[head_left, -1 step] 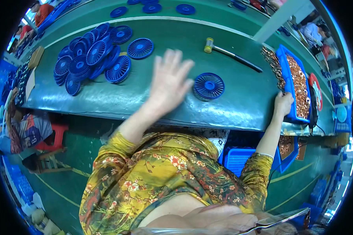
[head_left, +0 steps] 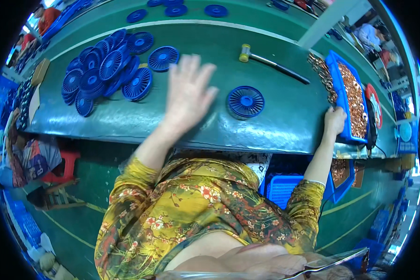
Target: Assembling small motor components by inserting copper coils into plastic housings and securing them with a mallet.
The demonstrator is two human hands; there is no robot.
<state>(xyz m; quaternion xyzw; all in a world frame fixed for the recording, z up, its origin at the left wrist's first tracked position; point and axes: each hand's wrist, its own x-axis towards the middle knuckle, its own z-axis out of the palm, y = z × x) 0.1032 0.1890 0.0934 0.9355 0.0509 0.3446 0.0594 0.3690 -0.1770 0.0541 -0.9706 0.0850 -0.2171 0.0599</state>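
Note:
My left hand (head_left: 189,93) is over the green worktop with its fingers spread and nothing in it, slightly blurred. Just beyond its fingers lies a round blue slatted plastic cover (head_left: 164,59), and a heap of similar covers (head_left: 92,80) is further left. Another blue slatted cover (head_left: 246,101) rests alone to the right of this hand. My right hand (head_left: 335,122) is at the near left side of a blue tray (head_left: 344,100). Its fingers are curled closed; what they hold, if anything, is hidden. Loose metal rings (head_left: 323,74) lie just beyond it.
A mallet (head_left: 277,66) with a yellowish head and black handle lies toward the back right. Small copper-coloured parts (head_left: 352,98) fill the tray. Beside it stands a red round container (head_left: 374,105). A perforated blue basket (head_left: 283,190) is below the worktop's front edge.
My left hand has moved a little to the left, away from the lone cover, with fingers still spread. My right hand stays beside the tray. The whole view has shifted slightly.

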